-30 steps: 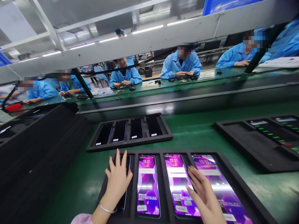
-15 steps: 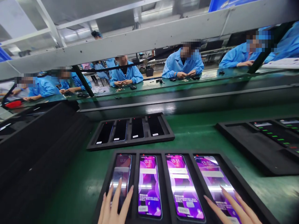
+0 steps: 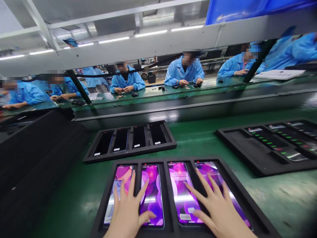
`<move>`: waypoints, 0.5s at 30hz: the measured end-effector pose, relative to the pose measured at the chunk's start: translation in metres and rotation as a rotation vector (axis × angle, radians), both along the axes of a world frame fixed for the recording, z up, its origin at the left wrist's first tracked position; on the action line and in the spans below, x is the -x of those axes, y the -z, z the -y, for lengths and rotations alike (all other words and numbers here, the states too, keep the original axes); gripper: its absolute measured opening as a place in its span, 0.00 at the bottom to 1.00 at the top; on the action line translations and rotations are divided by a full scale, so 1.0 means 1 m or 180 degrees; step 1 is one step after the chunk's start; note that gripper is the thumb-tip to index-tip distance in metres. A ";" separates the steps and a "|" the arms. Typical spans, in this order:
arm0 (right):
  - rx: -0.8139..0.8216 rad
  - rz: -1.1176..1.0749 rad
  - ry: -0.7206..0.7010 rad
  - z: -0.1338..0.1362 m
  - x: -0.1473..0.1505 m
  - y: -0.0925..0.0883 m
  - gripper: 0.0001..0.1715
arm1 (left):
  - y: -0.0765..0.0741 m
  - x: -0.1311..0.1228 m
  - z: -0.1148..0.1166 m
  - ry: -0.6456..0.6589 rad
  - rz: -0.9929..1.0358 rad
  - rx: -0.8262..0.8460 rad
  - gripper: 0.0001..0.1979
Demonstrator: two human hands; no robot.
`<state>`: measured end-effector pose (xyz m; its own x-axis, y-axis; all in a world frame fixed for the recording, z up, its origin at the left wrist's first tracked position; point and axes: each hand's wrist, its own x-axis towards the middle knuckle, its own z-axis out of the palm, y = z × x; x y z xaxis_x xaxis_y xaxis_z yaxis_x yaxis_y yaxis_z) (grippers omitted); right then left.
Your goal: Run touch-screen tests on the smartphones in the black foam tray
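- Overhead, in the head view, a pale metal beam (image 3: 138, 54) slants across the room, with a blue bin (image 3: 247, 11) up at one o'clock.
- Under it, toward twelve, I see several co-workers in blue smocks (image 3: 184, 71) bent over small parts along the far side of the line.
- Nearer, the green worktop (image 3: 190, 132) catches the lights in pale, shiny patches.
- At nine to ten o'clock a tall stack of black foam (image 3: 44, 158) rises beside the bench.
- At eleven, a black tray (image 3: 172, 140) carries four dark-screened phones (image 3: 121, 140); at two, another tray (image 3: 244, 147) holds phones with green marks (image 3: 282, 132) on their displays.
- Squarely at six lies the near tray (image 3: 168, 206), four lit phones side by side in its slots, pink and purple on the glass.
- Bare and spread wide, the left hand (image 3: 127, 208) has fingers fanned over the first phone (image 3: 121, 172) and the second phone (image 3: 155, 186), its thumb reaching across the lower screen of the latter.
- Likewise the right hand (image 3: 220, 210) is splayed: thumb and index over the third phone (image 3: 176, 186), the other fingers toward the fourth phone (image 3: 206, 166). I can't tell which fingertips actually press the glass.
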<state>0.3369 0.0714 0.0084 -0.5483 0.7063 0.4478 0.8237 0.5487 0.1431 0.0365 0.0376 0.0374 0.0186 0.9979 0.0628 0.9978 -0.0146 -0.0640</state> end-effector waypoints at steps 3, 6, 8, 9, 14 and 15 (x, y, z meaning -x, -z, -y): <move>-0.0062 -0.0146 0.0238 -0.013 0.003 -0.004 0.33 | -0.009 0.012 -0.011 0.0051 0.0289 0.0101 0.38; -0.0056 -0.0245 0.0321 -0.003 -0.002 -0.008 0.31 | -0.006 0.026 -0.001 0.0103 0.0286 -0.0143 0.38; -0.0073 -0.0338 0.0370 0.009 -0.011 -0.009 0.31 | 0.003 0.039 0.011 0.0098 0.0321 -0.0318 0.35; -0.0070 -0.0407 0.0420 0.015 -0.016 -0.008 0.30 | 0.009 0.046 0.016 0.0043 0.0392 -0.0404 0.32; -0.0039 -0.1242 0.0873 0.034 -0.041 0.002 0.28 | 0.034 0.077 0.030 -0.0640 0.1439 -0.0708 0.29; -0.0024 -0.1424 0.0950 0.035 -0.044 0.004 0.26 | 0.036 0.079 0.031 -0.0782 0.1696 -0.0718 0.30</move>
